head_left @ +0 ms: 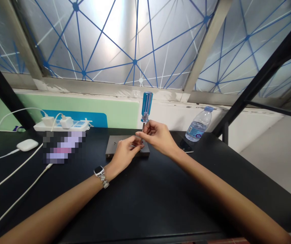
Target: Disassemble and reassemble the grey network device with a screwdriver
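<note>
A screwdriver (147, 104) with a clear blue handle stands almost upright over a flat dark grey box (111, 146), its handle on top and its shaft pointing down. My right hand (160, 137) is closed, with thumb and fingers pinching the metal shaft below the handle. Close to the shaft's lower end, my left hand (125, 152) is pinched closed over the box. Whatever lies between its fingertips is too small or hidden to make out. The fingers also cover the screwdriver's tip and part of the box top. A watch (99, 170) is on my left wrist.
A water bottle (199, 124) stands at the back right, beside a dark phone-like object (186, 146). At left are a white power strip (80, 125) with chargers, white cables (20, 164), a white earbud case (27, 145) and a blurred-out item (64, 149). Black frame bars (236, 106) flank the black table (155, 203).
</note>
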A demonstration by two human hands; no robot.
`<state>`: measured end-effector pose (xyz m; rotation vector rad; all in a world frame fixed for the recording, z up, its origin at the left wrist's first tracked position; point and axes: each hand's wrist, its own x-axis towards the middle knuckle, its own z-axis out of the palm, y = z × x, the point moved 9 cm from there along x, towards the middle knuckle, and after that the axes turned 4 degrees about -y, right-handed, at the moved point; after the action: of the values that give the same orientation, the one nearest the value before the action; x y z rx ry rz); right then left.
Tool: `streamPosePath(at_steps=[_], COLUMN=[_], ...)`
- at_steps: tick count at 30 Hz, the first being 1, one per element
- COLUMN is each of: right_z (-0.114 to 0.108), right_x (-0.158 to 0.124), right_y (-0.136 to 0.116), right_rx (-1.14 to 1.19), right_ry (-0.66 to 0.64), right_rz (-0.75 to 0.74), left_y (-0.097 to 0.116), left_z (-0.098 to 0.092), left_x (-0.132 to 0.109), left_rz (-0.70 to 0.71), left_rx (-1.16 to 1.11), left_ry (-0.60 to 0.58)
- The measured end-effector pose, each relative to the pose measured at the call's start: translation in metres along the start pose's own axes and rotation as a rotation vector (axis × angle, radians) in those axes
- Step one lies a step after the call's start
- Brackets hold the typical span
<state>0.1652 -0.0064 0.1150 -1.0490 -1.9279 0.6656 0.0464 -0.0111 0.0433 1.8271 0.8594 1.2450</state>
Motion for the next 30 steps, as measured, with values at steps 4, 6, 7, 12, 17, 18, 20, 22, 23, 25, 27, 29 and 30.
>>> streamPosePath(at_steps=[4, 6, 7, 12, 17, 18, 20, 22, 23, 25, 27, 29, 30], right_z=[0.012, 0.016, 0.016, 0.013, 0.009, 0.009, 0.008, 0.007, 0.006, 0.005, 0.003, 0.002, 0.002], right_x=[-0.002, -0.004, -0.006, -0.007, -0.003, -0.002, 0.000, 0.001, 0.001, 0.001, 0.001, 0.001, 0.001], right_y=[0.000, -0.001, -0.002, -0.007, -0.003, -0.002, 0.000, 0.003, 0.004, 0.006, 0.006, 0.005, 0.005], right_rx=[0.121, 0.188, 0.208, 0.225, 0.178, 0.181, 0.191, 0.183, 0.171, 0.135, 0.085, 0.047, 0.043], right_ry=[-0.242, -0.357, -0.398, -0.468, -0.360, -0.330, -0.264, -0.191, -0.155, -0.094, -0.052, -0.041, -0.054], right_rz=[0.044, 0.062, 0.064, 0.053, 0.070, 0.065, 0.050, 0.041, 0.041, 0.045, 0.045, 0.049, 0.054], left_y=[-0.002, 0.001, 0.003, 0.007, 0.012, 0.013, 0.016, 0.016, 0.016, 0.013, 0.008, 0.005, 0.003], left_z=[0.006, 0.008, 0.009, 0.014, 0.009, 0.006, 0.002, -0.001, -0.002, -0.002, -0.001, 0.001, 0.001], left_x=[-0.001, -0.001, -0.002, -0.002, -0.003, -0.003, -0.004, -0.005, -0.005, -0.005, -0.004, -0.004, -0.004], left_rz=[-0.013, -0.003, 0.007, 0.024, 0.023, 0.025, 0.029, 0.032, 0.032, 0.026, 0.007, -0.016, -0.025], left_rx=[-0.003, 0.048, 0.065, 0.050, -0.009, 0.003, 0.057, 0.109, 0.123, 0.117, 0.083, 0.041, 0.021], left_ry=[-0.088, -0.112, -0.119, -0.150, -0.080, -0.053, 0.002, 0.036, 0.045, 0.051, 0.037, 0.011, -0.003])
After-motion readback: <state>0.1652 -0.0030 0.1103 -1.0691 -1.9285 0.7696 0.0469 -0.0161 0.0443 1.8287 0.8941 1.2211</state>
